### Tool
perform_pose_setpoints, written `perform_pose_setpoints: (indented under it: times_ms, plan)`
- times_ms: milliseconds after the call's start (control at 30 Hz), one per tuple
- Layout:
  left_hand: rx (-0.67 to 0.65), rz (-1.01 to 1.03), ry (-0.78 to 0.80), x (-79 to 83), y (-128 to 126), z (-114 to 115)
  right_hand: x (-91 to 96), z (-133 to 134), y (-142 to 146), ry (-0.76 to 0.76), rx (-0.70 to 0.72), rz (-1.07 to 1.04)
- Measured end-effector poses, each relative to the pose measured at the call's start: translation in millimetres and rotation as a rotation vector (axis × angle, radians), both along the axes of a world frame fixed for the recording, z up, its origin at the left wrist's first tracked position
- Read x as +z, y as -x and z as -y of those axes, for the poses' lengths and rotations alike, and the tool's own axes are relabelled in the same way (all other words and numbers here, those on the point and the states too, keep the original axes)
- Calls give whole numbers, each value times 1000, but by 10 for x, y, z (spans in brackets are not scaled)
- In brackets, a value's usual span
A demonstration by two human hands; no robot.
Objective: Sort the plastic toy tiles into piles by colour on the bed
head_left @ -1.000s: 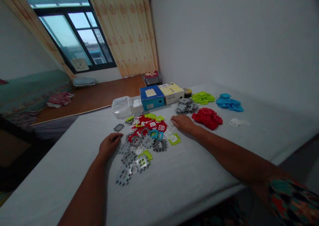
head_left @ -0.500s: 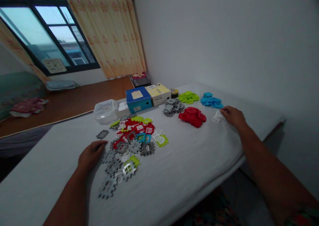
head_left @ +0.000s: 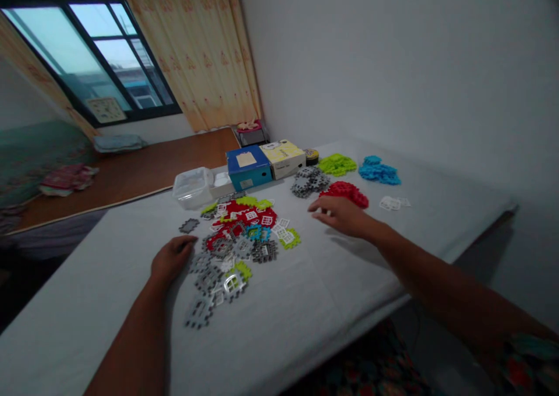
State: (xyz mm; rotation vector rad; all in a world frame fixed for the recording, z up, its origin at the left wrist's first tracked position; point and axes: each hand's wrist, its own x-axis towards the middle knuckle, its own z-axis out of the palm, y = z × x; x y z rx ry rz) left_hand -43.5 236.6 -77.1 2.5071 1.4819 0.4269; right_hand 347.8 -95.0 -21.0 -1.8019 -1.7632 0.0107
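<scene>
My right hand (head_left: 340,214) is in the air in front of the red pile (head_left: 349,191), fingers apart with nothing visible in them. A few white window-frame pieces (head_left: 391,203) lie to its right. My left hand (head_left: 173,259) rests on the sheet at the left edge of a mixed heap, fingers curled closed, with nothing seen in them. In that heap are red pieces (head_left: 236,215), grey toothed pieces (head_left: 208,279), a blue piece (head_left: 254,233), lime pieces (head_left: 243,269) and white window frames (head_left: 282,233). A single grey piece (head_left: 189,226) lies just beyond my left hand.
Sorted piles of grey (head_left: 309,181), lime (head_left: 337,164) and light blue pieces (head_left: 379,170) stand along the back. Behind the heap are a clear plastic box (head_left: 192,187), a blue box (head_left: 248,168), a yellow-and-white box (head_left: 283,158) and a small round tin (head_left: 311,157).
My right hand has let go of the white window frames, leaving them on the sheet, and moved left past the red pile. The left hand stays beside the heap. The view has shifted slightly.
</scene>
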Motion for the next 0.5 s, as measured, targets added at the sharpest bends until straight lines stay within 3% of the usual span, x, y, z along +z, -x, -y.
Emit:
perform_pose_setpoints:
  times_ms: [67,133,267,500]
  plan:
    - [-1,8,-2,11,-8,24,-155,-257,320,75,181,58]
    - [7,21,-2,24,-13,44,-337,-428,494,126,265,119]
    - [-1,30,15,39,-18,68,-545,-504,541,138,238,140]
    - [13,56,22,34,-19,56,-488,-384,577,174,118,311]
